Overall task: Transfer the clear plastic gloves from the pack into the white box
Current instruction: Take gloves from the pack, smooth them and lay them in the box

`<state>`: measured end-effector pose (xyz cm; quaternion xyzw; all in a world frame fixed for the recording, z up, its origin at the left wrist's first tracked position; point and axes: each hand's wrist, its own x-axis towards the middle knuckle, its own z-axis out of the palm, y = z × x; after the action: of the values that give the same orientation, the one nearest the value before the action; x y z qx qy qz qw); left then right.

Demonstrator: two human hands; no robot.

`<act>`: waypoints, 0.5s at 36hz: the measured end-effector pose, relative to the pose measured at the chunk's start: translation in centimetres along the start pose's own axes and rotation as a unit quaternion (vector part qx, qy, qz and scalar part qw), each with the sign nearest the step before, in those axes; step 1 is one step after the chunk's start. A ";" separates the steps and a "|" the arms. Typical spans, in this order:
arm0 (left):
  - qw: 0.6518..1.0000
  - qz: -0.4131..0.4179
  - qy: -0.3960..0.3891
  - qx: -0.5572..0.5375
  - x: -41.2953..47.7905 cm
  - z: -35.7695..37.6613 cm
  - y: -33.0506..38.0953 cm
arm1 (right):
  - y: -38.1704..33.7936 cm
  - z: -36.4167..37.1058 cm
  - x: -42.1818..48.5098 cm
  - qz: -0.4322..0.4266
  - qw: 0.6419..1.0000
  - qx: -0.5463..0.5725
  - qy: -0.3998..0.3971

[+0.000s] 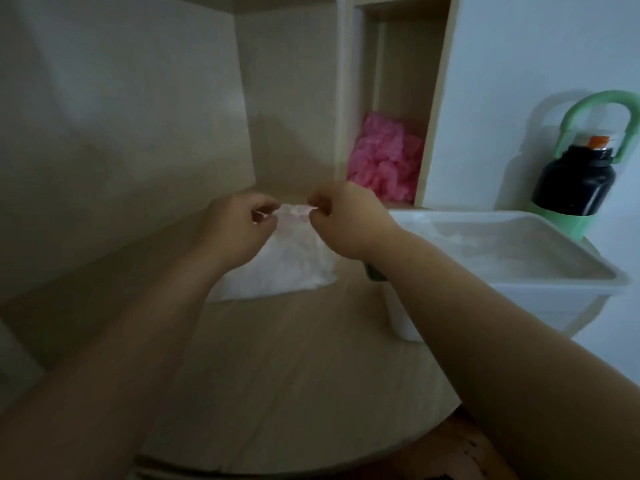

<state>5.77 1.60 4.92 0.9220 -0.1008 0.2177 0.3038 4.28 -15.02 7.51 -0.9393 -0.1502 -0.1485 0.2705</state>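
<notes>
Gloves (287, 271) show as a pale, crumpled mass inside the pack (294, 233). It stands on the wooden surface (294, 358) straight ahead of us, with its top edge raised between our hands. Our left hand (239, 223) pinches that edge at its left end and our right hand (346, 220) pinches it at the right end, fingers curled. The mouth therefore runs side to side between the two grips. The picture is too blurred for us to tell whether the mouth is parted.

The white box (485, 306) sits on the same surface, near the pack and to its right, with its top open. Our right forearm crosses in front of its near left corner. We judge the right hand the nearer one for carrying gloves rightward into the box, while the left steadies the pack.
</notes>
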 end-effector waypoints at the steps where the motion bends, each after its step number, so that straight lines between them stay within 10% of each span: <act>1: 1.000 -0.020 -0.009 -0.006 -0.4 0.2 -1.2 | -0.4 1.2 0.2 0.003 1.000 0.008 -0.015; 12: 0.990 -0.084 -0.115 0.014 -3.9 6.8 -8.0 | 4.1 11.6 0.1 0.178 0.971 0.127 -0.096; 18: 0.996 -0.085 -0.033 0.006 -3.5 8.5 -9.4 | 6.1 13.4 0.6 0.173 0.978 0.066 -0.098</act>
<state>8.52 4.07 -7.70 0.9355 -0.0303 0.1614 0.3127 9.67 -12.38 -5.98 -0.9411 -0.0204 0.0040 0.3376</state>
